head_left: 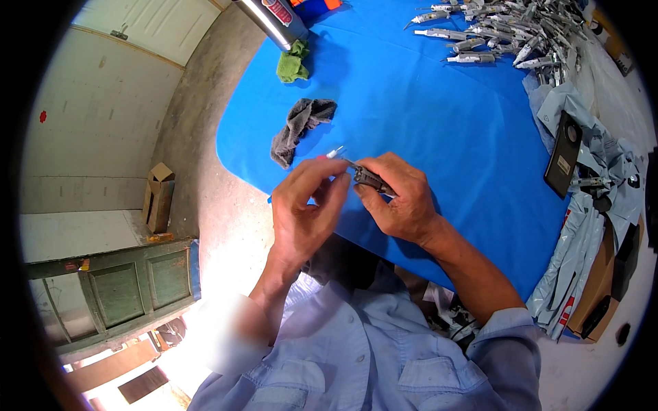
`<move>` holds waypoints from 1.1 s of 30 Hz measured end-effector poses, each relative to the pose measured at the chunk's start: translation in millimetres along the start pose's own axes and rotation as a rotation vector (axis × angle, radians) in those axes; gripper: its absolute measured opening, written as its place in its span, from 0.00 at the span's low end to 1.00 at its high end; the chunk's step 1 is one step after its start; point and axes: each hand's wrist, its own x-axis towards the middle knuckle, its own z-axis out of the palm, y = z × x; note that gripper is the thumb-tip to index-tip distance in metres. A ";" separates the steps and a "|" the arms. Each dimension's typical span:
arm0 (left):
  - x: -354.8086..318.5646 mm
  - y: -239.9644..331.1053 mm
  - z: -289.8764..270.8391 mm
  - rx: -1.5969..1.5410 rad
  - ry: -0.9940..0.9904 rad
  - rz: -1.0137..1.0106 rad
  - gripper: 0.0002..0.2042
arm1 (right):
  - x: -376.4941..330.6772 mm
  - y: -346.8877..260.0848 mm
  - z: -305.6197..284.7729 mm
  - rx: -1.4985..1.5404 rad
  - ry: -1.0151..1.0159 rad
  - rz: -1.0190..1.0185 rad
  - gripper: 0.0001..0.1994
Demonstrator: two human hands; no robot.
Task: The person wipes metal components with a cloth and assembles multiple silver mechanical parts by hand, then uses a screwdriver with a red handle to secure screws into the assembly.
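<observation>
My right hand is closed around a dark grey metal hand tool, whose narrow end points toward my left hand. My left hand is pinched at that narrow end, thumb and forefinger together. A thin clear-and-white piece with a pink part shows just beyond the left fingers; whether they hold it I cannot tell. Both hands are over the near edge of the blue-covered table. Beyond the left hand lies a crumpled dark grey cloth.
A heap of grey metal tools lies at the far right. A steel bottle and green cloth are at the far left. A black phone rests on grey plastic bags along the right edge. A cardboard box stands on the floor.
</observation>
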 end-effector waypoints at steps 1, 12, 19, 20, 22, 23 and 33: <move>-0.1 -0.2 1.0 0.016 0.010 0.027 0.10 | -0.3 0.2 0.0 -0.002 -0.001 0.001 0.12; -0.8 2.5 4.5 0.103 0.024 0.064 0.09 | -1.3 3.0 0.1 -0.005 -0.009 -0.006 0.11; -1.1 2.4 0.1 0.081 -0.001 0.105 0.07 | -0.8 -1.9 -1.1 0.010 -0.054 0.036 0.11; -2.1 3.4 0.8 0.115 0.008 0.118 0.07 | -0.3 -2.2 -1.5 0.002 -0.056 0.024 0.11; -3.7 3.3 1.8 0.171 0.019 0.150 0.08 | -0.5 -2.5 -1.5 -0.003 -0.059 0.014 0.11; -4.7 1.6 2.4 0.194 0.022 0.169 0.08 | -0.9 -2.5 -1.3 0.001 -0.060 0.014 0.11; -11.3 0.9 -0.3 0.281 -0.009 0.262 0.12 | -1.7 -2.9 -2.2 0.011 -0.085 0.037 0.11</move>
